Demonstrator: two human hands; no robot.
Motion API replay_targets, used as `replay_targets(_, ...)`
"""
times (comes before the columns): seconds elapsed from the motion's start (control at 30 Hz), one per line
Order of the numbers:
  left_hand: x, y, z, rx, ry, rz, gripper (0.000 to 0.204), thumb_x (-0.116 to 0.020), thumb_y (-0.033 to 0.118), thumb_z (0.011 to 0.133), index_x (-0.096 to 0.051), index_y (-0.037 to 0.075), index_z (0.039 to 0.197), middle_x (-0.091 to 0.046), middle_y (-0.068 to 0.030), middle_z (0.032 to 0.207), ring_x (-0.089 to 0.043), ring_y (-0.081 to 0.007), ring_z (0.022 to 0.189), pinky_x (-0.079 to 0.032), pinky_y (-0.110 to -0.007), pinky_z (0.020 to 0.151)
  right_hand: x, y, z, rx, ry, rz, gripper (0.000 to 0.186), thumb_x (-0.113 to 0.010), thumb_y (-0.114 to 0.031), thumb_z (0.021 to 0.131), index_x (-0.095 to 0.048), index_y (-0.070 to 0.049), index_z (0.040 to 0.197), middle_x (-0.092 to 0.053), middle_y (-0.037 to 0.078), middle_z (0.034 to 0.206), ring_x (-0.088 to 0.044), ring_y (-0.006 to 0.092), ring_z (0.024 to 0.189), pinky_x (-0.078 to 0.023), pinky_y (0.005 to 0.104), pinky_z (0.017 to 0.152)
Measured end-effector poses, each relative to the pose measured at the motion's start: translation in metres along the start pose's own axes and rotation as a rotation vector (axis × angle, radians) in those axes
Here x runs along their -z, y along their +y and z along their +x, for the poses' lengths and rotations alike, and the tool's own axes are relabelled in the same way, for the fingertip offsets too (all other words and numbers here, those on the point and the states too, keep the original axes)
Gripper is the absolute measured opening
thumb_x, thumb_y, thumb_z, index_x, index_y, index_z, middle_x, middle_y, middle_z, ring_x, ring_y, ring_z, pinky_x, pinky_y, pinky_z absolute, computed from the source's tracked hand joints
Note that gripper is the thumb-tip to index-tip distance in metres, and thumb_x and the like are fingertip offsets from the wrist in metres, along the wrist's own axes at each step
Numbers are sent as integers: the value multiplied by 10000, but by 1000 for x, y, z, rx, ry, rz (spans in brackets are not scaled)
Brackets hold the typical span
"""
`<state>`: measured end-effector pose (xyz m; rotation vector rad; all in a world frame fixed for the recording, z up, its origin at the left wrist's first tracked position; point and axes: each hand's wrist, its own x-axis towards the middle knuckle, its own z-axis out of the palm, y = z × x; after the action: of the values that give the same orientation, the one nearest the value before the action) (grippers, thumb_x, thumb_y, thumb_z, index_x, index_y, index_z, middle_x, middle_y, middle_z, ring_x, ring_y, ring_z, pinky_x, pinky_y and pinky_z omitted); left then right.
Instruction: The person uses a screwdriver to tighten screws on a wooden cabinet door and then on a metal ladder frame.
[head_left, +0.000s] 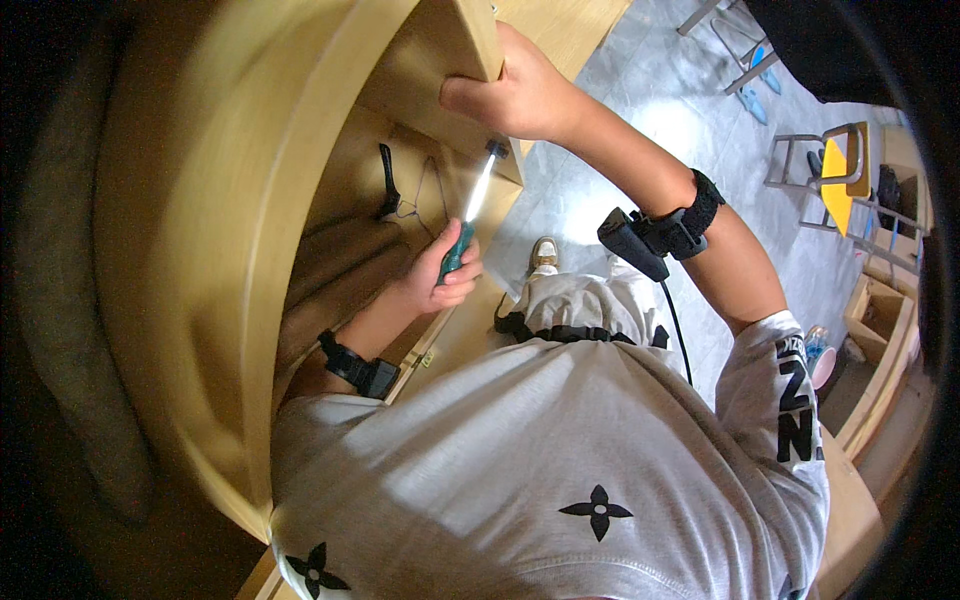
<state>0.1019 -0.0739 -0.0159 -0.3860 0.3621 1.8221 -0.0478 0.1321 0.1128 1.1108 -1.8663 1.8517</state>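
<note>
Your left hand (432, 272) is closed around the green handle of a screwdriver (458, 250), with the fingers wrapped over the grip. The screwdriver slants up and to the right, its bright shaft ending at a small black fitting (496, 149) on the wooden panel (428, 65); you can't tell from here whether the tip sits in a screw. Your right hand (522, 95) clasps the panel's edge just above that fitting, thumb lying on the inner face.

Behind the screwdriver, inside the cabinet (283, 270), you have 1 black hook-like piece (388, 180) and a folded brown cloth (350, 262). You wear 2 black bands, 1 on the left wrist (360, 370) and 1 on the right forearm (672, 230), the latter trailing a cable (677, 320). Well off to your right, a yellow chair (835, 185) and blue slippers (753, 104) stand on the grey floor (655, 130).
</note>
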Motion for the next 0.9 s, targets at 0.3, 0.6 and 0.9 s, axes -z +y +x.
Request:
replay_targets(0.3, -12, -14, 11, -670, 894, 1447, 351, -447, 353, 927, -496, 90, 699, -457, -18, 537, -444, -112, 442, -349, -244, 357, 8, -1, 0, -67, -36, -77, 314, -616, -63, 682, -523, 11, 973, -552, 162, 880, -546, 338, 843, -443, 373, 774)
replay_targets(0.6, -5, -21, 10, -218, 169, -498, 424, -342, 440, 941, -451, 35, 1007, -499, -114, 773, -409, -141, 409, -325, -254, 324, 8, -6, -1, -145, -136, -84, 292, -641, -113, 688, -515, 9, 922, -543, 171, 861, -543, 350, 845, -444, 387, 763)
replay_targets(0.9, -10, 4, 4, -119, 246, 409, 488, -298, 460, 959, -470, 49, 762, -494, -75, 571, -406, -125, 341, -268, -254, 279, 1, -12, -4, -248, -62, 7, 279, -605, -98, 677, -514, 7, 919, -537, 164, 833, -551, 328, 809, -451, 376, 745)
